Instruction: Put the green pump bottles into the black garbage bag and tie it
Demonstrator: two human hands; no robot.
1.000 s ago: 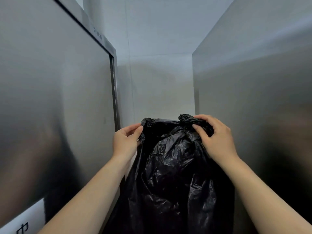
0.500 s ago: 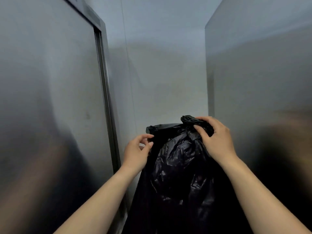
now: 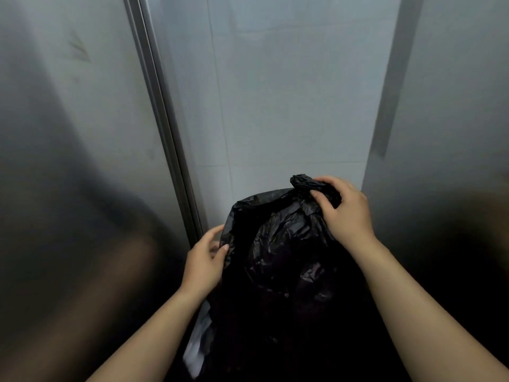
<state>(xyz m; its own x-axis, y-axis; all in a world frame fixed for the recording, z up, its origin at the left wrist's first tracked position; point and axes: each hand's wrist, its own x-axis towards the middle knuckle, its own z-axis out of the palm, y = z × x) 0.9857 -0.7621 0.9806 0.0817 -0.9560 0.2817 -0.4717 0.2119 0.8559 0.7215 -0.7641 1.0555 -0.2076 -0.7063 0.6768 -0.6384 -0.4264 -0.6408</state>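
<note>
A crinkled black garbage bag (image 3: 281,260) stands upright between my arms, low in the middle of the view. My right hand (image 3: 344,210) grips a bunched twist of the bag's top at its upper right. My left hand (image 3: 205,260) pinches the bag's left rim between thumb and fingers, lower down. No green pump bottle is visible; the bag's inside is dark and hidden.
A brushed steel panel (image 3: 68,161) with a vertical metal frame strip (image 3: 162,114) closes in on the left. Another steel panel (image 3: 454,119) stands on the right. A pale tiled wall (image 3: 289,92) is behind the bag. Something white (image 3: 198,346) shows beside the bag's lower left.
The view has tilted down and closer to the wall. My left hand has slid lower along the bag's left rim while my right hand keeps hold of the bunched top.
</note>
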